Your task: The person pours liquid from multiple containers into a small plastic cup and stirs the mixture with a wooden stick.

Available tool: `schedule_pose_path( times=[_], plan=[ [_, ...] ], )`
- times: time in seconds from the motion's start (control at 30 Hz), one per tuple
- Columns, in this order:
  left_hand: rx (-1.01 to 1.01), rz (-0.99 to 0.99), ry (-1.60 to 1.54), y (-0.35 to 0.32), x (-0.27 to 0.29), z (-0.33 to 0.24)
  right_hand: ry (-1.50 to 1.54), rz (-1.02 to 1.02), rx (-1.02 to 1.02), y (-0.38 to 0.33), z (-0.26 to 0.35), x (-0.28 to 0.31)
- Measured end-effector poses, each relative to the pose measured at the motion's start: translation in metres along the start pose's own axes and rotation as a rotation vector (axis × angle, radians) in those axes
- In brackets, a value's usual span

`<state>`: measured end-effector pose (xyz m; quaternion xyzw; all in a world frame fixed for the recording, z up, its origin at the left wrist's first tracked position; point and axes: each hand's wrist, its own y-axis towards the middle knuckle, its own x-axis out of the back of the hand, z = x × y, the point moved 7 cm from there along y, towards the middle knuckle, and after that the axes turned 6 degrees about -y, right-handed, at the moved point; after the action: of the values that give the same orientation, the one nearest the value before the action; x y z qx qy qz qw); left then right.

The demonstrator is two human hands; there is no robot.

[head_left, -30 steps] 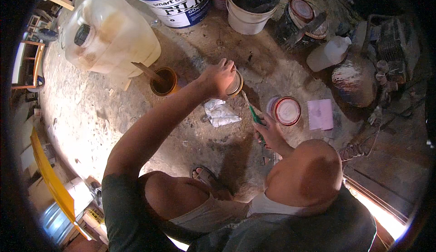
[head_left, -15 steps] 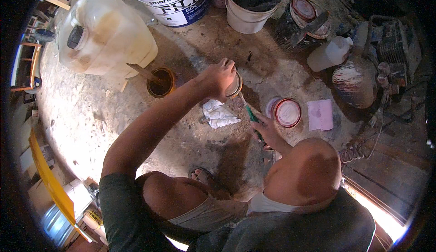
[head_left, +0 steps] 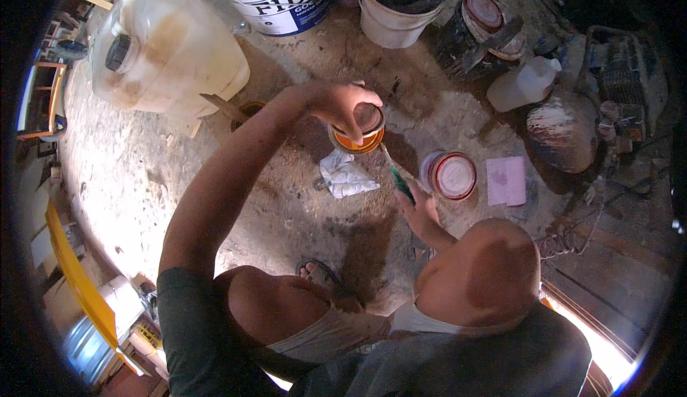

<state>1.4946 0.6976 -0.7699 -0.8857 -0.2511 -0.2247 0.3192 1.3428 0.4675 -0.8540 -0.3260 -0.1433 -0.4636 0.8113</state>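
Your left hand [head_left: 351,107] grips the rim of a small orange tin [head_left: 360,131] from above, fingers curled around its top, holding it over the middle of the dusty floor [head_left: 143,182]. Your right hand [head_left: 418,211] closes its fingers on a green-handled brush [head_left: 397,178] just beside the tin. A crumpled white rag [head_left: 346,176] lies below the tin; a red-lidded can [head_left: 451,175] sits near your right hand.

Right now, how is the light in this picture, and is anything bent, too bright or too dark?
Head view: hard sunlight on the ground; the strip at the lower right is burnt white; the person's shadow falls by the rag; the fisheye bends the big jug; the rim is black.
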Motion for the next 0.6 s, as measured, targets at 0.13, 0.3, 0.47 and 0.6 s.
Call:
schedule_pose_path(
  times=[0.13,0.3,0.47,0.6],
  plan=[
    [0.026,0.021,-0.384,-0.017,0.013,-0.001,-0.275,-0.120,0.167,-0.020,-0.032,-0.008],
    [-0.001,-0.215,-0.545,-0.033,0.034,-0.004,-0.395,-0.053,0.043,-0.044,-0.048,-0.009],
    [-0.107,-0.405,-0.582,-0.037,0.081,-0.054,-0.633,-0.268,0.200,-0.060,-0.068,-0.009],
    [-0.438,-0.667,-0.789,-0.049,0.125,-0.086,-0.625,-0.265,0.206,-0.057,-0.064,-0.014]
  ],
)
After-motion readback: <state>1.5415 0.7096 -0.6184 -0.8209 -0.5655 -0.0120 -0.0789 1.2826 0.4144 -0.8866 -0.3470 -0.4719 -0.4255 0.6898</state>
